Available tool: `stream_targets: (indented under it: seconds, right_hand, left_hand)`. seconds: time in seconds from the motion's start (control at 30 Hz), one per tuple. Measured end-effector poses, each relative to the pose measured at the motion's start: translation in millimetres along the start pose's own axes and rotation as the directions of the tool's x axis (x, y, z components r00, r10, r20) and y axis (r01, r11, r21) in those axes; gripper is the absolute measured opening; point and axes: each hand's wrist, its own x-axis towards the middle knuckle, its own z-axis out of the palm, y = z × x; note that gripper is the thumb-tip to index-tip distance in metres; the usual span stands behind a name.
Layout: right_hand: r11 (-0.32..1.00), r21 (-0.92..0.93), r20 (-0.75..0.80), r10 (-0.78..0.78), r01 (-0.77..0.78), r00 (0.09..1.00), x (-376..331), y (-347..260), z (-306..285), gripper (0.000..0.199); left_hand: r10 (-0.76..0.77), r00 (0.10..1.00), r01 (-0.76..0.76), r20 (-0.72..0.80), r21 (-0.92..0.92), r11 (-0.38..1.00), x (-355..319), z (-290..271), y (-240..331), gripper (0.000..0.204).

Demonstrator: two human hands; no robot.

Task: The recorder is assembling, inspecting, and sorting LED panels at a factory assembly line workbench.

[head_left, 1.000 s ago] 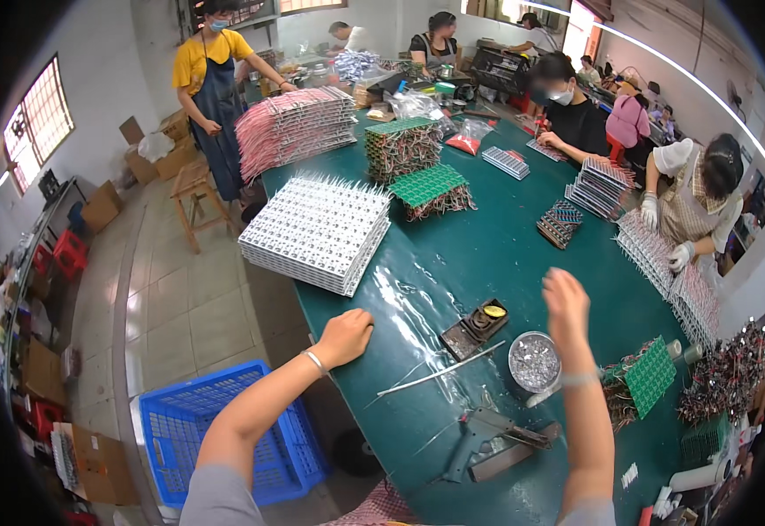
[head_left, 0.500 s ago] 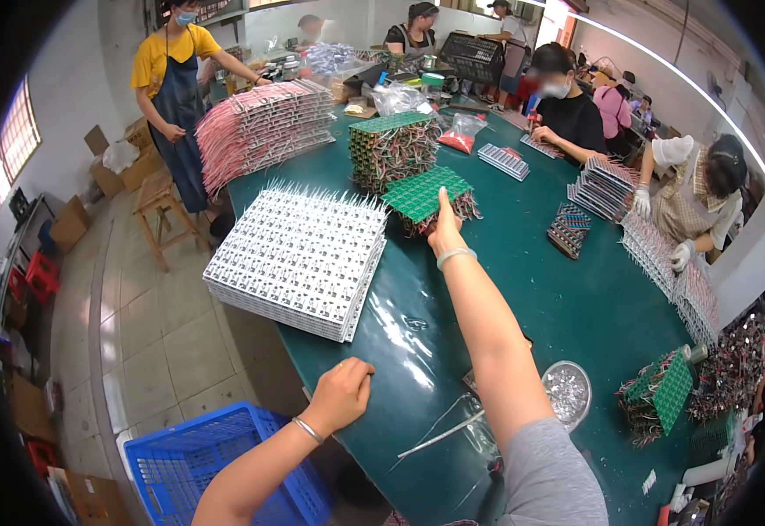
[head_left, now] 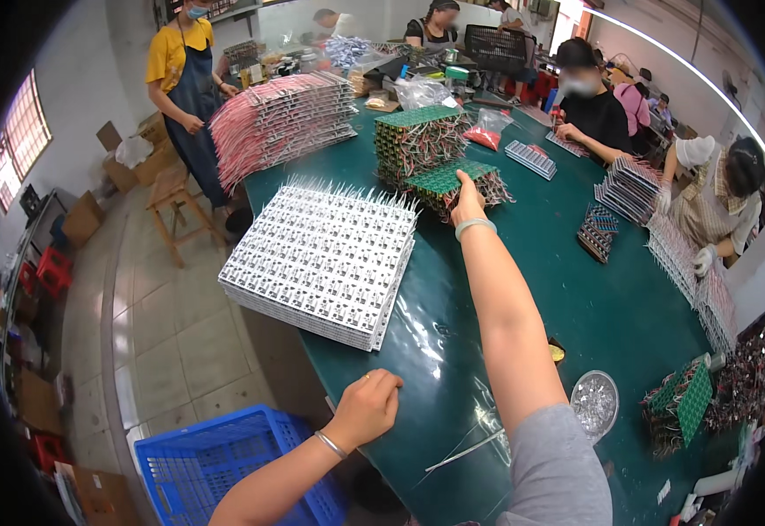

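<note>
My right hand (head_left: 468, 207) reaches far over the table to a low stack of green circuit boards (head_left: 442, 182) with red and black wires sticking out. One digit lies on the top board and the hand grips the stack's near edge; the other fingers are mostly hidden. Right behind it stands a taller stack of the same wired boards (head_left: 400, 158). My left hand (head_left: 366, 408), curled into a loose fist with nothing seen in it, is at the table's near left edge. Beyond it lies a big stack of white printed boards (head_left: 321, 263) with pale wires along its far side.
A blue crate (head_left: 198, 447) stands below the green table (head_left: 531, 272). A bowl of small clear pieces (head_left: 594, 405) sits by my right arm. Pink-wired boards (head_left: 286, 118) rise at the far left. More wired boards (head_left: 689, 408) stand at right. Several people work around the table.
The view has shifted, so the scene sits further right and a little lower. My right hand stays on the low green stack, which seems slightly nearer the taller one. My left fist looks unchanged.
</note>
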Motion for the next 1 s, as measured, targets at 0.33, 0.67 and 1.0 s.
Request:
stream_targets:
  seconds: [0.33, 0.67, 1.0]
  right_hand:
    - [0.864, 0.487, 0.162, 0.056, -0.130, 0.985, -78, -19, -51, 0.041]
    - [0.939, 0.256, 0.348, 0.133, -0.231, 0.928, -155, -160, -266, 0.042]
    - [0.961, 0.276, 0.021, -0.030, 0.023, 0.999, -148, -219, -481, 0.041]
  left_hand:
    - [-0.044, 0.999, 0.044, 0.011, -0.001, 0.999, 2, -1, 3, 0.009]
    - [-0.082, 0.996, 0.083, 0.035, -0.013, 0.996, -3, 8, 5, 0.010]
    - [-0.058, 0.998, 0.056, 0.035, 0.052, 0.997, -4, 10, 7, 0.010]
